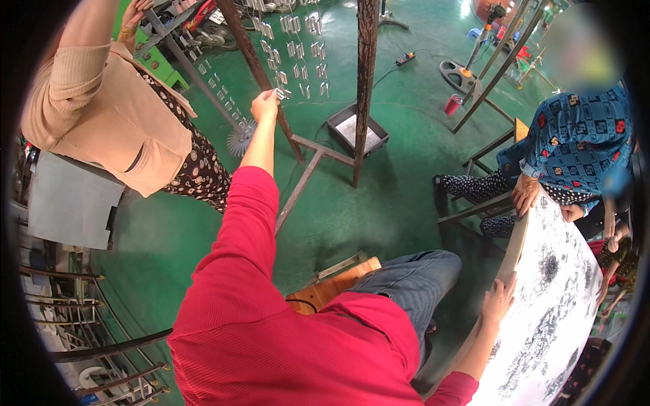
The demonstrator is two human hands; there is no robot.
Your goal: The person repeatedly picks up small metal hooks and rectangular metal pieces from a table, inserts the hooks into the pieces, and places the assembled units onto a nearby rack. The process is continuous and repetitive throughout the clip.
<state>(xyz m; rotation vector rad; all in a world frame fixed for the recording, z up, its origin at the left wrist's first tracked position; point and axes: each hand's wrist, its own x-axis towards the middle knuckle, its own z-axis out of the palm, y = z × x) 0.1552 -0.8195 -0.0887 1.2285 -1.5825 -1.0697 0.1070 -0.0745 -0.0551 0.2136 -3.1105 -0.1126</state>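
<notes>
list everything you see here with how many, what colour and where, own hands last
metal pieces: many, silver, hanging, top centre
posts: several, brown or grey, upper half
tray: one, dark grey, floor, upper centre
power strip: one, black, floor beyond tray
cup: one, red, upper right
table: one, white-topped, right
small pieces: many, black, on table
wooden seat: one, orange-brown, lower centre
panel: one, grey, left
floor: one, green, throughout
co-workers: several, one beige-topped left, others right
rim clutter: too small to count
left hand: one, bare, at metal pieces
right hand: one, bare, on table edge
</notes>
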